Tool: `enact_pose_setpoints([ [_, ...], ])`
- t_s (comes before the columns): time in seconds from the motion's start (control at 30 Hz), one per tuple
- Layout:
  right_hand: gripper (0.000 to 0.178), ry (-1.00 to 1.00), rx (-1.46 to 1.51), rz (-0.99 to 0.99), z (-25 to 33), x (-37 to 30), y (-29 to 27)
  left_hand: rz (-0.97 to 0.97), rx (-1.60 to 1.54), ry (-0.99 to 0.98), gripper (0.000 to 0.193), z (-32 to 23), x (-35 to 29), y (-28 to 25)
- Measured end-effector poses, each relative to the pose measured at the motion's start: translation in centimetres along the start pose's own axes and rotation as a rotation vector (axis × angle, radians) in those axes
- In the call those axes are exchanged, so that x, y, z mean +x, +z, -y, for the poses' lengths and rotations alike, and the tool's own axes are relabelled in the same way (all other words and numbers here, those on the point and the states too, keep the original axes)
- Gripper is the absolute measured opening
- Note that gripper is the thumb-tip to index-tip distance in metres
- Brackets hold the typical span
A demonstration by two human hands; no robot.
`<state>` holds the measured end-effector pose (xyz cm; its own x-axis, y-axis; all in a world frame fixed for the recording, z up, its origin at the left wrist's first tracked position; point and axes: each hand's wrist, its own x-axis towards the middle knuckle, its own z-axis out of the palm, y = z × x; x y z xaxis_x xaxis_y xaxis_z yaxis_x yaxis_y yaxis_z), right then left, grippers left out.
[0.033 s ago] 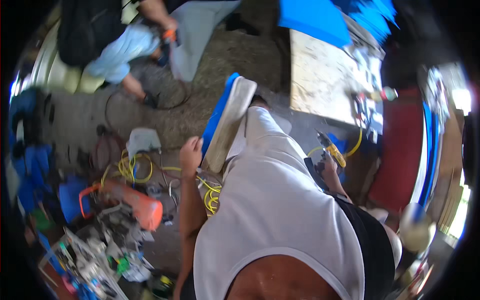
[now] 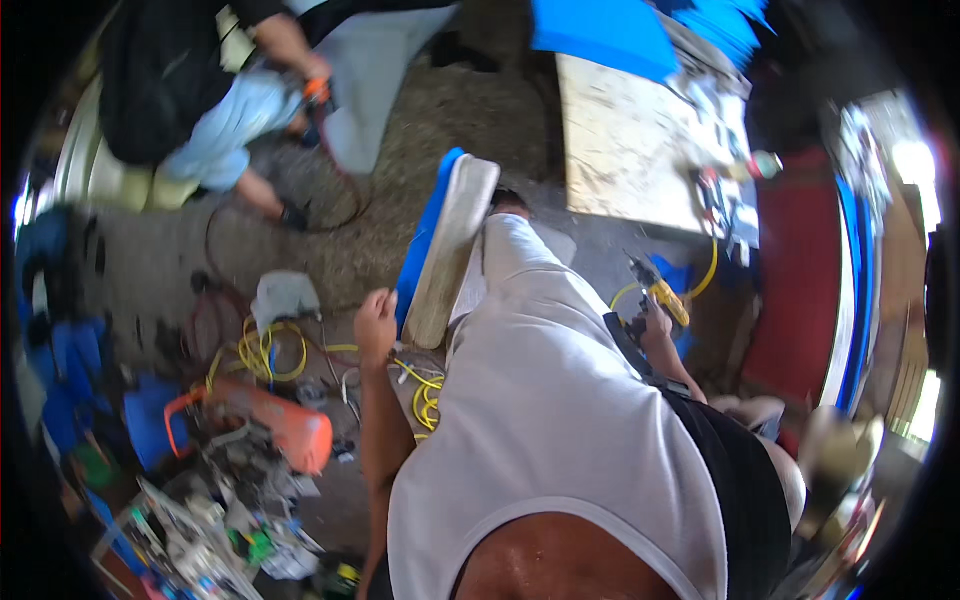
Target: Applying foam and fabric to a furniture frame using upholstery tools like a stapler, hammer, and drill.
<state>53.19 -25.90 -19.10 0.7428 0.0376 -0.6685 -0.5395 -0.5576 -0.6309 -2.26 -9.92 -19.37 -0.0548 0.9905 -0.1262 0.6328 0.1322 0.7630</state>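
Note:
My right hand [image 2: 655, 328] is closed around the handle of a yellow and black cordless drill [image 2: 668, 300], held low at my right side with its front end pointing forward and left. My left hand [image 2: 377, 325] has its fingers curled together beside a long, pale, round-ended piece [image 2: 452, 255] with a blue side [image 2: 425, 235]. The fingertips are close to that blue side; whether they touch it, or pinch something small, cannot be made out. The long piece slants away from me, left of my legs.
A co-worker's hand [image 2: 318, 75] holds an orange and black tool over a grey panel [image 2: 375, 100]. A pale worktop [image 2: 640, 150] bears blue sheets and tools. Yellow hose [image 2: 428, 400], a toppled orange container [image 2: 290, 430] and scattered scrap lie at left. A red panel [image 2: 795, 290] stands right.
The whole view has shifted slightly, so things appear farther left. My left hand is a little lower beside the long piece. The drill stays in my right hand.

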Motion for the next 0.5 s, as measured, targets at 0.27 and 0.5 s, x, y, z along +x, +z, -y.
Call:
enact_pose_setpoints([
  [0.27, 0.038, -0.163, 0.259, -0.118, -0.1, -2.2, -4.6, 0.510, 0.144, 0.035, 0.027, 11.9, -13.6, 2.9],
  [0.5, 0.038, -0.286, 0.201, -0.026, 5.8, 0.2, -11.2, 0.519, 0.332, 0.059, 0.024, 10.1, -14.5, 6.7],
])
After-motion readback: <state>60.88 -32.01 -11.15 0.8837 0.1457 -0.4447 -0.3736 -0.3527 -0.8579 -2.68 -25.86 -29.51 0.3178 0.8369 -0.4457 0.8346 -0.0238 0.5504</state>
